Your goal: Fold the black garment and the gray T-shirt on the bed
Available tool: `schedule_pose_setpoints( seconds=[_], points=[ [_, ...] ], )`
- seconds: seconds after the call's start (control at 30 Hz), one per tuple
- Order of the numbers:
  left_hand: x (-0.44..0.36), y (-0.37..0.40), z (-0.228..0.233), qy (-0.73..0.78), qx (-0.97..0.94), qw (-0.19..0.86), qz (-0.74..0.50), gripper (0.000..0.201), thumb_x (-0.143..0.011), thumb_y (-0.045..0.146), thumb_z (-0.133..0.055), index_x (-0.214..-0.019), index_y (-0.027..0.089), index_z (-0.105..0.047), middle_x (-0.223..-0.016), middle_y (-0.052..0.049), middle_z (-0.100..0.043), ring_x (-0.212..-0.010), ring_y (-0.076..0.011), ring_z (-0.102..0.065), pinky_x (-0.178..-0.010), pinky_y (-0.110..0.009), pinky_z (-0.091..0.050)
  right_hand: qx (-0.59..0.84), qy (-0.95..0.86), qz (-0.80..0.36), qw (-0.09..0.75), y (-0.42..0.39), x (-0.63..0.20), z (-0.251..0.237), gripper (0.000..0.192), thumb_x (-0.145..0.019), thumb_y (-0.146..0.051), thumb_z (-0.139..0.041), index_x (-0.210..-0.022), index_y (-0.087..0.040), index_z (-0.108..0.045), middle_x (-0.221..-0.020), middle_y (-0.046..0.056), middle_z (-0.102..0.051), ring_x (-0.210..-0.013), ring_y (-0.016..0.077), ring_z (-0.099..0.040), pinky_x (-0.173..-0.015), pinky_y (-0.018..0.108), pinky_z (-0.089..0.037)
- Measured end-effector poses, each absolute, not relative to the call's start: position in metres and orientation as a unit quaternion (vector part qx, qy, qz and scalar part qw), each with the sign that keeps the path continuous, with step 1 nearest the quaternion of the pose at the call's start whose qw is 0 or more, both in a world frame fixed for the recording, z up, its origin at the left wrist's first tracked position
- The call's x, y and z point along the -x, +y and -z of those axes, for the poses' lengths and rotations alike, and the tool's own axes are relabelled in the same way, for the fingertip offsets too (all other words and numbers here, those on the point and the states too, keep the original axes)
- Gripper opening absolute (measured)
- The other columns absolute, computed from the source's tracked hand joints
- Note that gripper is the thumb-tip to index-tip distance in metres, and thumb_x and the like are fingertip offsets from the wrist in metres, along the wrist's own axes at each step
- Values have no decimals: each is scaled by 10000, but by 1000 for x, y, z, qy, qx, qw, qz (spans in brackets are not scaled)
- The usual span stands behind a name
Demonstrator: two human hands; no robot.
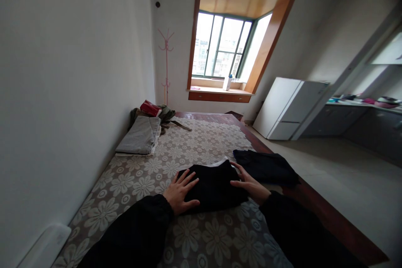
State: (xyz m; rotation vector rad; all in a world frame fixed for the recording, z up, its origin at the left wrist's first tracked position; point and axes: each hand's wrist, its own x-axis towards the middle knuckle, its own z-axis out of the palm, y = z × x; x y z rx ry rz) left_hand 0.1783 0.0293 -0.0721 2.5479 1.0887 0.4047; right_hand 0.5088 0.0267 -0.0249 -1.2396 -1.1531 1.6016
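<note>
A folded black garment (213, 186) lies on the flower-patterned tablecloth (216, 234) in front of me, with a strip of white showing at its far edge. My left hand (180, 192) rests on its left side, fingers spread out flat and thumb apart. On the right edge, my right hand (251, 186) touches the cloth with its thumb and index finger apart; the other fingers are partly hidden. Just beyond my right hand lies a dark folded garment (265, 166), close to the table's right edge.
A grey folded cloth (140, 136), a red item (150, 108) and a strapped olive bag (166, 113) sit at the far left by the wall. The reddish-brown table edge (333, 213) runs along the right. Beyond stand a pink coat rack (166, 56) and white fridge (287, 106).
</note>
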Motion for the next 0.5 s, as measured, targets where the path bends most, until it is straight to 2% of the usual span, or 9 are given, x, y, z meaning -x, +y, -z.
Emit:
schedule_pose_setpoints(
  seconds=[0.07, 0.13, 0.23, 0.33, 0.5],
  points=[
    [-179, 29, 72, 386, -896, 169, -138, 800, -892, 759, -481, -1555, 326, -364, -1661, -50, -267, -1548, -327, -127, -1228, -630, -93, 488, -423, -644, 411, 29, -506, 27, 1145, -616, -256, -894, -1537, -340, -221, -1197, 55, -722, -1074, 291, -710, -987, 460, -543],
    [-179, 29, 72, 389, -896, 167, -134, 795, -896, 754, -480, -1552, 319, -372, -1662, -48, -264, -1548, -326, -127, -1228, -630, -100, 509, -368, -645, 436, 31, -508, 34, 1104, -613, -252, -895, -1512, -302, -255, -1123, 52, -744, -1026, 280, -728, -962, 435, -561],
    [-179, 29, 72, 385, -898, 159, -140, 790, -898, 753, -476, -1553, 326, -370, -1657, -50, -280, -1545, -330, -145, -1227, -632, -107, 535, -314, -648, 443, 31, -515, 45, 769, -677, -287, -865, -1339, -221, -480, -1055, 68, -761, -1023, 259, -730, -958, 373, -567],
    [-178, 29, 73, 381, -900, 155, -145, 794, -895, 759, -473, -1556, 334, -361, -1655, -49, -289, -1543, -334, -150, -1226, -632, -111, 532, -319, -689, 376, 26, -521, 46, 412, -766, -351, -816, -1089, -165, -639, -1028, 109, -767, -1004, 260, -736, -918, 348, -586],
    [-178, 30, 74, 382, -898, 165, -141, 788, -897, 752, -481, -1554, 333, -365, -1663, -46, -267, -1550, -324, -120, -1231, -615, -98, 562, -348, -692, 290, 24, -518, 36, 309, -723, -328, -863, -897, -134, -698, -919, 126, -774, -868, 247, -755, -830, 317, -610]
  ],
)
